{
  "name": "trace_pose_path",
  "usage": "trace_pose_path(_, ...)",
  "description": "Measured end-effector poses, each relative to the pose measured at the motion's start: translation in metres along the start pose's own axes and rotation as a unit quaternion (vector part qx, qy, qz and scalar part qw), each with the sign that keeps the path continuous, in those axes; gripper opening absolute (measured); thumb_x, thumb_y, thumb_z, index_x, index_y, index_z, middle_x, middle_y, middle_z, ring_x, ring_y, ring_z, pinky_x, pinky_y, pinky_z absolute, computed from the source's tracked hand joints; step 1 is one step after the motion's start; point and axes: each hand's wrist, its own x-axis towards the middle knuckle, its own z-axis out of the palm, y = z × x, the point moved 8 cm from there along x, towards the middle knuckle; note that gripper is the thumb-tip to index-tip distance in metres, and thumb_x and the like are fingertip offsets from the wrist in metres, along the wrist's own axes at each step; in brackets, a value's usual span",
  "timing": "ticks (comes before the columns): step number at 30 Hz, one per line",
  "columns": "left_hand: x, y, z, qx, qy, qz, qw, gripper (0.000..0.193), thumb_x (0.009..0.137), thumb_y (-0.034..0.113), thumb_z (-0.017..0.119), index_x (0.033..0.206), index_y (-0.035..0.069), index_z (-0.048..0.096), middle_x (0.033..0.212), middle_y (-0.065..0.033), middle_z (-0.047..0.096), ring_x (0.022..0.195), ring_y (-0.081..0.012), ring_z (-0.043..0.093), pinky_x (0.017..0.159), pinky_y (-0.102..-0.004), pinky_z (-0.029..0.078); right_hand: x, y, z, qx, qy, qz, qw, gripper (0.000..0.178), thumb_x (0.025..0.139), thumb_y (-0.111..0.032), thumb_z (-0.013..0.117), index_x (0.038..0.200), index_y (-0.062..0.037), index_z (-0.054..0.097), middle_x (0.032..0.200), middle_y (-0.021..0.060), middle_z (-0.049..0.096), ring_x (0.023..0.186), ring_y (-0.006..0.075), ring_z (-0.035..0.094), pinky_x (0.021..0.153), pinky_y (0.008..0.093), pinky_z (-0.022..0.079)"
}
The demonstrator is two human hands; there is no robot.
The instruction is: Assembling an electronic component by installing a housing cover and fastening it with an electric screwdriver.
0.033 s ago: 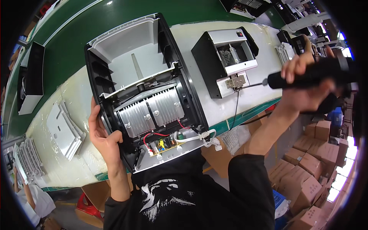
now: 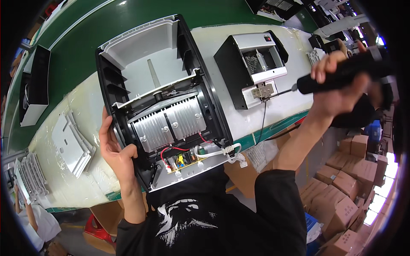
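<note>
A black appliance housing [image 2: 219, 109] stands tilted in front of me, open side up. It holds finned metal heat sinks [image 2: 168, 123], a small circuit board [image 2: 184, 164] with red wires, and a white cable [image 2: 215, 150]. My left hand [image 2: 119, 155] is closed on the housing's left edge, thumb inside the rim. My right hand [image 2: 335, 87] is wrapped round a black electric screwdriver [image 2: 314, 82]. The driver's thin bit points left, its tip at the metal outlet block [image 2: 263, 91] of a screw feeder [image 2: 267, 40]. Whether a screw sits on the tip is too small to tell.
White flat panels [image 2: 70, 145] lie stacked left of the housing, with finned metal parts [image 2: 32, 177] farther left. Another black-and-white housing [image 2: 36, 87] stands at the far left. Cardboard boxes [image 2: 337, 187] are piled at lower right. A person in white [image 2: 40, 224] works at lower left.
My right hand and the screwdriver have shifted very slightly, the driver's front end a little to the left. The housing and my left hand are almost still.
</note>
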Motion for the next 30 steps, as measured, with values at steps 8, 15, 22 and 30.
trace_pose_path(8,0.002,0.011,0.005,0.001,-0.018,0.025,1.0,0.069,0.047,-0.008,0.042,0.114,-0.001,0.052,0.142,-0.0167,0.035,0.129,-0.0271,0.038,0.101,-0.0267,0.033,0.022,0.036,-0.001,-0.15,0.094,0.101,0.979,0.051,0.094,-0.05,0.04,0.122,-0.0082,0.043,0.068,0.0068,0.048,0.049,0.0156,0.046,0.048,0.0293,0.04)
trace_pose_path(15,0.005,0.006,0.002,-0.051,-0.003,0.036,0.998,0.061,0.048,-0.011,0.043,0.108,0.0,0.052,0.141,-0.0169,0.035,0.127,-0.0278,0.041,0.1,-0.028,0.035,-0.021,-0.042,0.017,-0.021,0.052,0.071,0.996,0.049,0.083,-0.059,0.048,0.077,-0.0098,0.044,0.056,0.0014,0.044,0.047,0.013,0.044,0.045,0.0272,0.036)
trace_pose_path(22,0.008,0.003,0.007,-0.059,-0.024,0.028,0.998,0.058,0.051,-0.012,0.043,0.107,0.0,0.053,0.141,-0.0159,0.035,0.122,-0.0253,0.046,0.081,-0.0227,0.046,-0.069,-0.194,-0.008,0.155,0.029,-0.168,0.973,0.031,0.074,-0.032,0.069,0.064,-0.0117,0.047,0.061,-0.0022,0.051,0.048,0.0082,0.051,0.044,0.0186,0.045)
trace_pose_path(30,0.005,0.004,-0.002,-0.049,-0.012,0.025,0.998,0.057,0.052,-0.012,0.043,0.107,-0.001,0.053,0.142,-0.0153,0.034,0.118,-0.0232,0.048,0.07,-0.0202,0.047,-0.105,-0.132,0.109,0.139,-0.192,-0.07,0.969,0.04,0.062,0.015,0.07,0.096,0.0006,0.055,0.067,0.0098,0.059,0.052,0.0198,0.061,0.051,0.0291,0.059)
